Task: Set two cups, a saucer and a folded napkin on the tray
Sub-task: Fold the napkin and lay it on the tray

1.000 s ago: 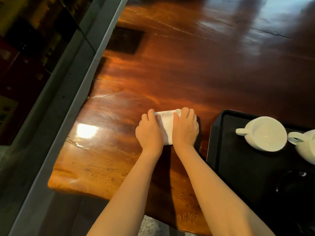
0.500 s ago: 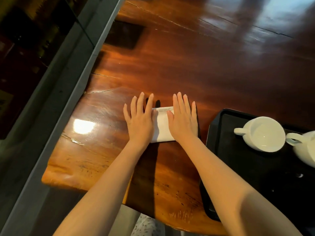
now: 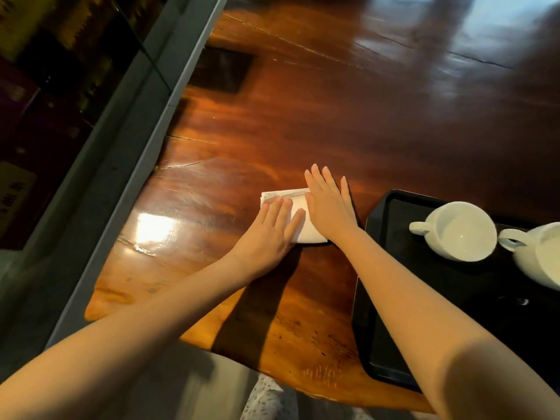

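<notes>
A folded white napkin (image 3: 300, 219) lies flat on the wooden table, just left of the black tray (image 3: 375, 344). My left hand (image 3: 269, 234) rests flat on the napkin's near left part, fingers spread. My right hand (image 3: 328, 207) lies flat over its right side, fingers straight and pointing away. Two white cups stand on the tray: one (image 3: 457, 230) near its far left corner, the other (image 3: 539, 256) cut off by the right edge of the view. A dark round shape (image 3: 515, 301) on the tray near the cups may be the saucer; I cannot tell.
The glossy brown table (image 3: 303, 116) stretches far ahead. Its left edge runs along a grey ledge (image 3: 100, 177) with a dark glass pane beyond. The table's near edge is just below my forearms.
My hands went from curled on the napkin to flat and open. My left hand has since slid back toward me and my right hand has shifted right over the napkin's edge.
</notes>
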`<state>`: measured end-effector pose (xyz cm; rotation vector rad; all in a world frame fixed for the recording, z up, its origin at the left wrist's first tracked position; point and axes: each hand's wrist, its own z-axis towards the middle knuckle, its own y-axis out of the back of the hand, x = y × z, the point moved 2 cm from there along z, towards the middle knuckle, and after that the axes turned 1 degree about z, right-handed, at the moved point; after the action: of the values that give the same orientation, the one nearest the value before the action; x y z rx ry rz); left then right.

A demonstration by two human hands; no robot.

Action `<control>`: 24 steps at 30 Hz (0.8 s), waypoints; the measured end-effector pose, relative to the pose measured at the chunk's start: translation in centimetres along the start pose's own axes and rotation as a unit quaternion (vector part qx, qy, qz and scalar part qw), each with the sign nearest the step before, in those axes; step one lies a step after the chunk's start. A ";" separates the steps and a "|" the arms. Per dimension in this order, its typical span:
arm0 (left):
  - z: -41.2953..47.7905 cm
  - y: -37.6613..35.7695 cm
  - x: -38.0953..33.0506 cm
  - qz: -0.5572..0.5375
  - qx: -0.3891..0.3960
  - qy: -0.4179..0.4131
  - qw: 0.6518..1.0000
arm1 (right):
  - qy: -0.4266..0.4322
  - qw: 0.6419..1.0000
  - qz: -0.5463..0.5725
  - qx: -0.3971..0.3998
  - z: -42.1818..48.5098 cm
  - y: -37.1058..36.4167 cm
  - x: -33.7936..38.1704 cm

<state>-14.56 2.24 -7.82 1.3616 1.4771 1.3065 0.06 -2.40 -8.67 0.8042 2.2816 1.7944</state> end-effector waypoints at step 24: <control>-0.5 9.7 -0.9 -0.783 -0.113 0.293 0.537 | -0.178 0.881 0.405 -0.170 -6.8 8.9 1.1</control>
<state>-12.59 0.50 1.56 -0.8644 1.8785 0.5062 -0.81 -6.42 1.80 2.0013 1.4032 1.9861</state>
